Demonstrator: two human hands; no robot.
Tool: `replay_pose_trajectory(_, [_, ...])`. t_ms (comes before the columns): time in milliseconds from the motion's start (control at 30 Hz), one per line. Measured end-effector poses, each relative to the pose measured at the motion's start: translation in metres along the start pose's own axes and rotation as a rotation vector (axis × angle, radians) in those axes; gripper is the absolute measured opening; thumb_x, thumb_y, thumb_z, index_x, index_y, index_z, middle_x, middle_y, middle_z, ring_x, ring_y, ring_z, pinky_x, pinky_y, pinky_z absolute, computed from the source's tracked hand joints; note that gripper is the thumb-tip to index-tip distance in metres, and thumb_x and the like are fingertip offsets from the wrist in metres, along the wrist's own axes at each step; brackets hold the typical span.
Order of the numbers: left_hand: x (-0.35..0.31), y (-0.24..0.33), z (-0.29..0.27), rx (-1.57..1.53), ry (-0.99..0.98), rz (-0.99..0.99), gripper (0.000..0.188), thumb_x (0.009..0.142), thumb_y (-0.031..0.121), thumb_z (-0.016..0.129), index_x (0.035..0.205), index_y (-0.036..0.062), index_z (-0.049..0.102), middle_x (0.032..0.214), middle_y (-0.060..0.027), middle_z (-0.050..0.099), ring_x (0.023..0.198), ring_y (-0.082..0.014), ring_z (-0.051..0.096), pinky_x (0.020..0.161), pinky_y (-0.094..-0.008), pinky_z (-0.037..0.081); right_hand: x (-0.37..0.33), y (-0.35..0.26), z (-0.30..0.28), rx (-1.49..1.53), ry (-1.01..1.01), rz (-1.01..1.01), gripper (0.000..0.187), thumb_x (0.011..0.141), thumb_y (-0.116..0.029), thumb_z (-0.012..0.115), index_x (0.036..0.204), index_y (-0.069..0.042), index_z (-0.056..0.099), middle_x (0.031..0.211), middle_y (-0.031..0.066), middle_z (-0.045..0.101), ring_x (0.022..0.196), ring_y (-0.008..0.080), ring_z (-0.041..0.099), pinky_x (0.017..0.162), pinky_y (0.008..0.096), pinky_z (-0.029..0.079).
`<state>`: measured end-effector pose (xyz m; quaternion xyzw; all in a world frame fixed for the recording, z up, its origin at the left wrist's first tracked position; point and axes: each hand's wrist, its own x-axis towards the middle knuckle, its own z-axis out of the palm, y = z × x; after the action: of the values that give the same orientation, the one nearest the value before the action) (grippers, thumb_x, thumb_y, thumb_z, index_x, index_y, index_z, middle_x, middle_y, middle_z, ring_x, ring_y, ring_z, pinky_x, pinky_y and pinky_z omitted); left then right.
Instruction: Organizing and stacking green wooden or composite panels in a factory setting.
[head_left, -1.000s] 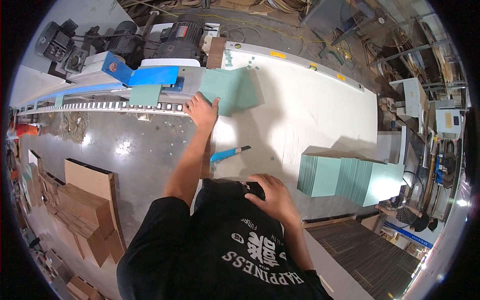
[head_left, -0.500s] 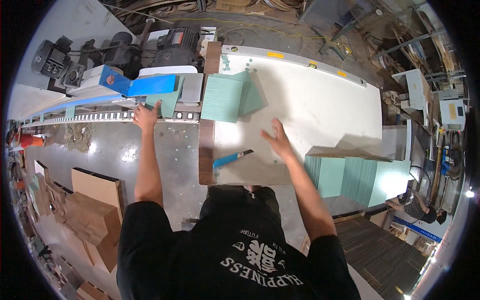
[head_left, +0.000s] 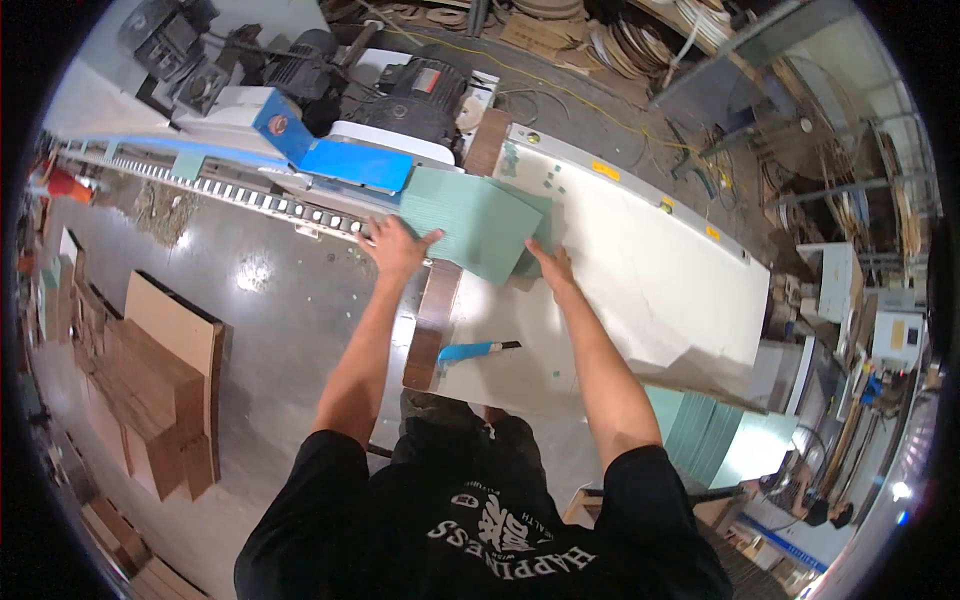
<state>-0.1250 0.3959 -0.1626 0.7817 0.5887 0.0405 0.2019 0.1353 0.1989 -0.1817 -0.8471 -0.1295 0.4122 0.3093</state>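
Observation:
Pale green flat panels [head_left: 465, 215] lie overlapping where the edge machine meets the white-topped table. My left hand [head_left: 397, 250] has its fingers spread at the near side of the panels, by the machine's track, its thumb touching the green surface. At the right side of the panels, my right hand [head_left: 553, 268] reaches in with fingers apart, a fingertip against the panel edge. How many panels lie there is hidden by the overlap. A blue-handled cutter knife [head_left: 475, 350] rests on the near left part of the table.
A spirit level [head_left: 640, 190] runs along the table's far edge [head_left: 660, 290]. The machine's blue guard [head_left: 355, 165] and motors [head_left: 425, 90] stand to the left. Stacked green panels [head_left: 710, 435] sit at the near right; brown boards [head_left: 160, 385] stand on the floor at left.
My left hand has moved from beside the blue guard towards the table. The right hand has come left to the panels' edge. The whole view has tilted.

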Motion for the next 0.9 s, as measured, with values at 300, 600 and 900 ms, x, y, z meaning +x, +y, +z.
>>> replay_pose_trajectory(300, [-0.044, 0.059, 0.035, -0.118, 0.147, 0.255, 0.092, 0.065, 0.067, 0.088, 0.115, -0.0042, 0.058, 0.112, -0.0249, 0.068, 0.121, -0.0422, 0.06, 0.118, -0.065, 0.025, 0.012, -0.005, 0.026, 0.186, -0.055, 0.024, 0.127, 0.076, -0.083, 0.072, 0.163, -0.002, 0.027, 0.165, 0.0232, 0.026, 0.151, 0.0398, 0.032, 0.12, 0.0502, 0.034])
replay_pose_trajectory(600, [-0.066, 0.091, 0.04, 0.025, 0.055, 0.271, 0.097, 0.073, 0.061, 0.085, 0.13, -0.0093, 0.051, 0.127, -0.0276, 0.063, 0.127, -0.0399, 0.057, 0.122, -0.0561, 0.023, -0.021, -0.034, 0.04, 0.503, -0.034, 0.067, 0.111, 0.091, -0.055, 0.075, 0.167, -0.007, 0.011, 0.168, 0.0154, 0.027, 0.155, 0.0322, 0.024, 0.124, 0.0493, 0.024])
replay_pose_trajectory(900, [-0.05, 0.088, 0.051, -0.055, -0.017, 0.109, 0.088, 0.082, 0.065, 0.075, 0.124, -0.0091, 0.052, 0.118, -0.028, 0.067, 0.118, -0.0417, 0.062, 0.114, -0.0522, 0.03, -0.013, -0.016, 0.027, 0.512, -0.141, 0.025, 0.084, 0.091, -0.05, 0.078, 0.154, -0.006, 0.043, 0.148, 0.0102, 0.054, 0.136, 0.0263, 0.049, 0.113, 0.0431, 0.04])
